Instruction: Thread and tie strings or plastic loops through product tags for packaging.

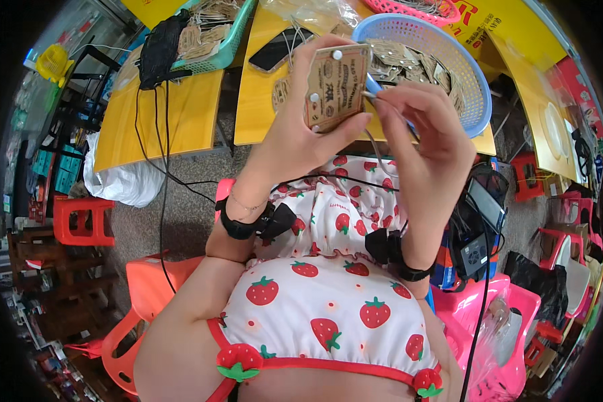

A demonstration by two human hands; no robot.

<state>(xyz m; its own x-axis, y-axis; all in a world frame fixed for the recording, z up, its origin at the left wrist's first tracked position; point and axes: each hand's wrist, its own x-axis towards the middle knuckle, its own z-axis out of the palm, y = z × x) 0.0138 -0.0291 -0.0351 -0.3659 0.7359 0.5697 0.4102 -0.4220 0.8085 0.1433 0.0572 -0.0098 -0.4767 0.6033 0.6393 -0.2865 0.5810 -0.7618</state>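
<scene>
Some brown tags (338, 88) in left hand (289, 128) — right hand (430, 134) pinches cord (369, 95).

Before us stands the middle table (251, 107), with a basket (474, 110) on its right part and a pile of tags (412, 59) inside. Left of that basket, a phone (275, 53) lies on the same tabletop. Our left hand (295, 124) and right hand (434, 127) are above its near edge — a stack of tags (337, 87) in the left. Across a gap to our left, the side table (197, 114) bears a second basket (240, 41); a plastic bag (124, 174) lies on the floor below. We have a stool (84, 218) farther left, and a chair (526, 305) to our right.
</scene>
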